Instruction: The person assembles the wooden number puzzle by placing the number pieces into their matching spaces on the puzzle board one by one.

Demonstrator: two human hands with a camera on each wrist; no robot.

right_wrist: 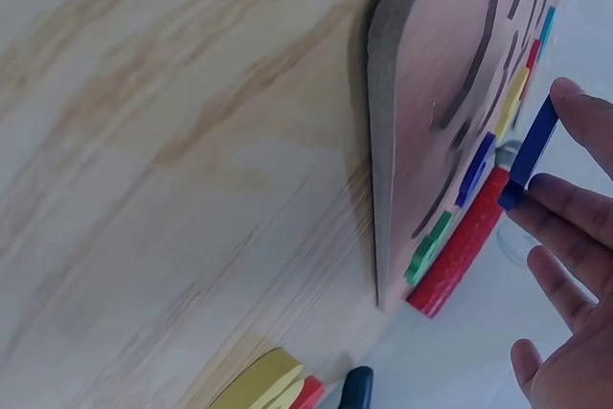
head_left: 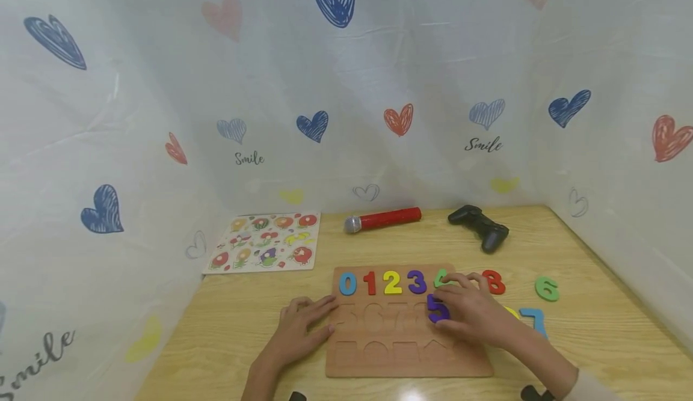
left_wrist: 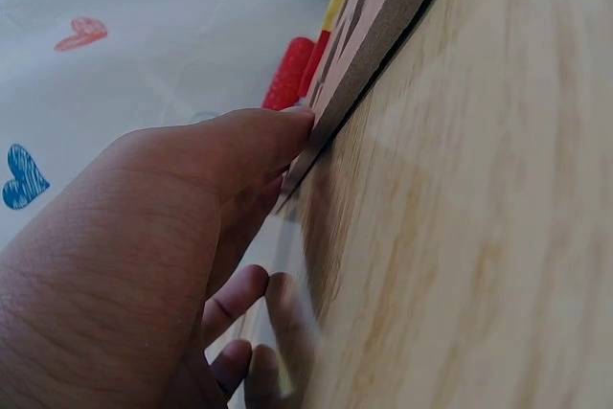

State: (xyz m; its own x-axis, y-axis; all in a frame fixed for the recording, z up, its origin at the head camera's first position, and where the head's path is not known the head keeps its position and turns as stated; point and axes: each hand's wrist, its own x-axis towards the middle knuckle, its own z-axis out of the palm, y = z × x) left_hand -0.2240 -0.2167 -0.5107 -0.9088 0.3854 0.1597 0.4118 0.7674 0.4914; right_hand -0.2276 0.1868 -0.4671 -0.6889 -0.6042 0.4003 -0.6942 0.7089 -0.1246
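White sheets [head_left: 449,172] printed with hearts enclose the far, left and right sides of a wooden worktop [head_left: 211,347]. On it lies a brown number board [head_left: 379,336], with blue 0 [head_left: 343,283], red 1 [head_left: 370,284], yellow 2 [head_left: 394,284], purple 3 [head_left: 420,282] and green 4 [head_left: 440,278] along its far row. Left hand [head_left: 298,332] rests at the board's left edge, thumb touching it, fingers loosely extended. Right hand [head_left: 473,311] pinches the purple 5 [head_left: 440,307] between thumb and fingers, raised over the right part of the board. To the right lie a red 8 [head_left: 494,282], a green 6 [head_left: 540,288], a blue 7 [head_left: 538,321] and a partly hidden yellow piece [head_left: 511,312]. Farther back are a fruit board [head_left: 287,267] at left, a red microphone [head_left: 387,218] and, at right, a black controller [head_left: 479,225].
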